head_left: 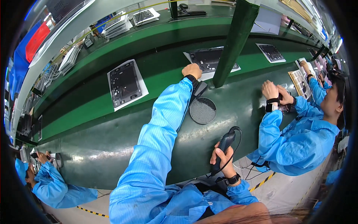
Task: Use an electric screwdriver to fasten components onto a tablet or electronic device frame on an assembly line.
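Evidently the right hand wraps a corded tool at four o'clock; the left hand, its grip hidden, overlaps a dark panel at one. A careless sleeve could tip the round dish.

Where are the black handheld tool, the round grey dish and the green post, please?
Black handheld tool (226,141), head view: upper part of its body.
Round grey dish (202,121), head view: lower rim.
Green post (237,41), head view: middle of its length.

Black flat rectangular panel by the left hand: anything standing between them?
Nothing visible stands between the left hand and the black flat rectangular panel. The green upright post hides some of the panel's right side, beyond the hand.
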A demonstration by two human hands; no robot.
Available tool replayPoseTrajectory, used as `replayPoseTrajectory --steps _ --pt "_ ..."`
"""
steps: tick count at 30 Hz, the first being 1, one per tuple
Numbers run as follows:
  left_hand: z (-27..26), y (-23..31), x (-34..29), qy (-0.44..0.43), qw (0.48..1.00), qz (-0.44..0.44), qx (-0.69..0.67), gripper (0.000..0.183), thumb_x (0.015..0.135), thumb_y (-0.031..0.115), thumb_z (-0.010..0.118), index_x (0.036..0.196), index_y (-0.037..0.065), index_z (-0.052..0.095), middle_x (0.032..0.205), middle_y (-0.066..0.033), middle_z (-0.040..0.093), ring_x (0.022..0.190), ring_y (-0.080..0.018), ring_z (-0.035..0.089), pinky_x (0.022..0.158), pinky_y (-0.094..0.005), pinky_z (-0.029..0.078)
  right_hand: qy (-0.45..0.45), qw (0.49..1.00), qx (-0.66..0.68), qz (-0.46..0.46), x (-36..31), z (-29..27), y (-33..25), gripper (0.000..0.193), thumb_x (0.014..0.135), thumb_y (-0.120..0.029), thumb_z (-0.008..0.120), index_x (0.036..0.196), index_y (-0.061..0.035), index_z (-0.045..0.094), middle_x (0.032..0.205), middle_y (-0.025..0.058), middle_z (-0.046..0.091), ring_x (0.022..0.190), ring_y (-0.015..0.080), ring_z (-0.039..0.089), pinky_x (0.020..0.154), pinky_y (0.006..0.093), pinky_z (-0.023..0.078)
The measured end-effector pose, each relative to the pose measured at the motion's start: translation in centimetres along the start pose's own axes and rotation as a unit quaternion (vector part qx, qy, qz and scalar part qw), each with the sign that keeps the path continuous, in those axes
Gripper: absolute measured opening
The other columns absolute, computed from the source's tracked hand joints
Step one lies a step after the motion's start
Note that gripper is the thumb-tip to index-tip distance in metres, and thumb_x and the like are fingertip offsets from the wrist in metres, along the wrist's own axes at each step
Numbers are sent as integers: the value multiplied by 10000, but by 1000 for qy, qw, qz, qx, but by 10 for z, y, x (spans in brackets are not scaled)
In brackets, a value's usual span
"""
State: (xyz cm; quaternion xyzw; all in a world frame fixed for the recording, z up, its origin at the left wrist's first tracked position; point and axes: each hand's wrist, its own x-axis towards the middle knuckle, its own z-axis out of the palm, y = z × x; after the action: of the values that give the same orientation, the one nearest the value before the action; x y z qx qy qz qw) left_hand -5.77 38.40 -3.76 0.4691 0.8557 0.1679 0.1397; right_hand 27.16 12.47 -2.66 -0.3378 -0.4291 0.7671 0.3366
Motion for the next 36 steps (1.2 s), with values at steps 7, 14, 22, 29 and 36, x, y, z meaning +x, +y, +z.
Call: replayPoseTrajectory --steps 7,14,22,29,36 --pt "9 -29 -1 80 989 -41 -120 616 748 174 762 1160 -190 485 1112 -328 663 1043 -411 682 881 -426 559 -11 1000 7 -13 -2 -4 6 205 966 -118 611 1087 0 495 622 84 559 473 169 561 509 335 520" --pt "-17 -154 -31 -28 848 -130 -513 187 626 1 614 788 -94 622 808 -129 627 751 -271 618 721 -392 521 -11 1000 4 -26 -5 2 11 224 952 -133 599 1083 9 486 614 84 532 448 167 528 474 327 502" --pt "-70 -199 -141 97 850 -168 -490 276 893 96 679 1099 -80 628 1005 -115 658 936 -197 552 892 -371 425 5 1000 15 -1 -2 -6 -10 264 976 -254 582 1010 2 526 633 69 523 472 150 519 501 301 495" --pt "-153 -273 -278 4 841 -94 -533 341 991 74 534 1311 -35 576 1189 -80 677 1078 -149 628 976 -281 467 -106 980 -61 -156 35 5 -100 484 988 -519 564 948 -41 500 631 51 513 521 139 533 560 294 520" --pt "-141 -281 -287 -161 867 -117 -458 388 1025 138 513 1373 -33 533 1218 -72 662 1085 -130 595 1013 -268 422 -164 939 -85 -289 116 57 -105 493 962 -505 615 963 -22 521 605 63 532 496 140 517 522 307 481"
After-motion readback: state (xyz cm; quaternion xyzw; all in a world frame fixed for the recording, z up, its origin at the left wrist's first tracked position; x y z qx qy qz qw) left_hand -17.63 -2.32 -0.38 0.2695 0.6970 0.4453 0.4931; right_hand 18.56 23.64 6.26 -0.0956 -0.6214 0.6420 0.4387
